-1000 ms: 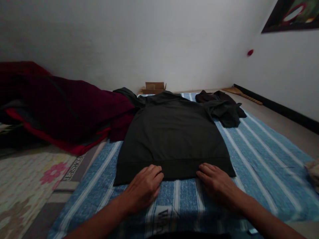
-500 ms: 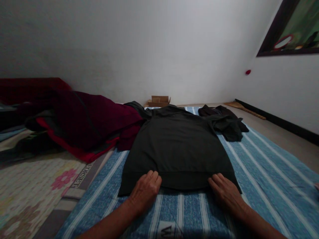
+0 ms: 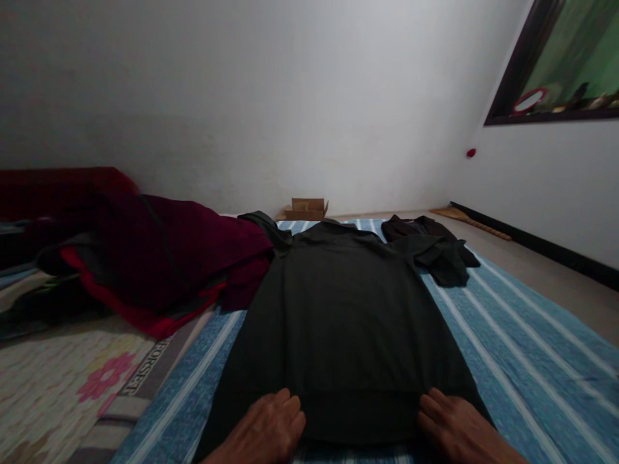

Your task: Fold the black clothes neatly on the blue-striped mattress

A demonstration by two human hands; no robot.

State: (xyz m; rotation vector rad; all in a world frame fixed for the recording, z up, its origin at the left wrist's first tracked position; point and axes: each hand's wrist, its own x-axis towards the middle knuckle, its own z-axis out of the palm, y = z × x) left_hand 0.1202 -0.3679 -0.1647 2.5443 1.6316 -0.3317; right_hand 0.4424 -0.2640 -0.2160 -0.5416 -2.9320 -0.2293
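Note:
A dark grey-green long-sleeved shirt [image 3: 353,309] lies spread on a blue striped sheet [image 3: 503,341], its collar far from me and its hem close. My left hand [image 3: 271,422] is closed on the hem left of the middle. On the right part of the same hem, my right hand [image 3: 457,425] has its fingers curled over the cloth. Between the hands the hem band runs fairly straight. The shirt's right sleeve lies bent beside the body. Its left sleeve reaches toward a maroon garment and partly disappears there.
Maroon clothing with red edging [image 3: 193,251] is heaped on the left over a flowered mat [image 3: 58,386]. A folded dark garment [image 3: 425,227] lies beyond the right sleeve. An opened cardboard box [image 3: 307,209] stands by the wall, and a broom [image 3: 471,214] lies along the floor edge.
Both hands have drawn the shirt's hem toward me, and the shirt body now looks longer and smoother. The view has tipped slightly upward.

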